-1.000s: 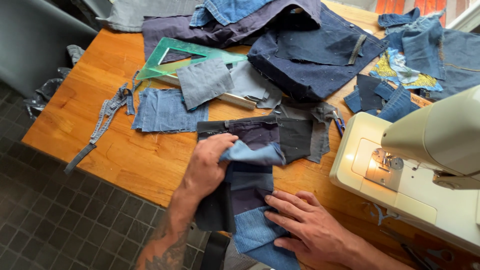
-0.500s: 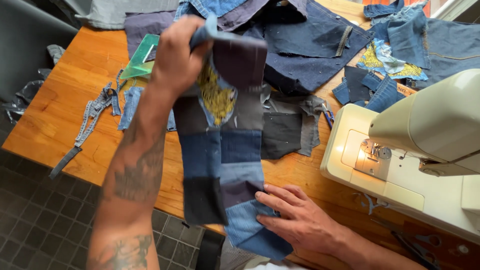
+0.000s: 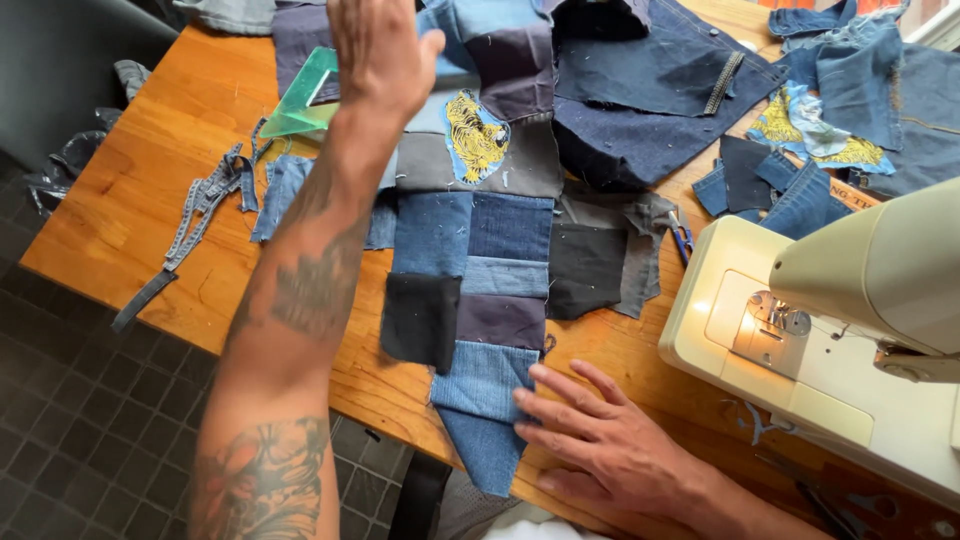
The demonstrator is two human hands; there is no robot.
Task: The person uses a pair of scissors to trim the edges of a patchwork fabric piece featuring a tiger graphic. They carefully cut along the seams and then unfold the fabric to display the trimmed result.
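The patchwork denim strip (image 3: 480, 290) lay spread lengthwise across the wooden table (image 3: 150, 190), running from the far side to the near edge, where its pointed lower end overhung the edge. It was made of blue, dark and black patches, with a yellow tiger patch (image 3: 474, 135) near its far end.

The left hand (image 3: 385, 45) was extended over the far end of the strip, its palm turned down. Whether it was gripping the cloth or only pressing on it could not be determined, as the fingers were largely out of view. The right hand (image 3: 600, 440) lay flat and unclenched at the near edge of the table, its fingertips resting on the lower blue patch of the strip.

A green set square (image 3: 300, 95) lay just left of the left hand, partly under cloth. A narrow denim waistband strip (image 3: 190, 230) lay toward the left edge of the table, well apart from the patchwork. A dark denim panel (image 3: 650, 90) lay at the far side, right of the strip's upper end. Loose denim pieces (image 3: 850, 90) were heaped at the far right corner. A cream sewing machine (image 3: 850, 330) stood at the right edge, its lamp lit. Small blue-handled scissors (image 3: 681, 237) lay between the machine and a dark grey cloth piece (image 3: 600, 260) that adjoined the strip.
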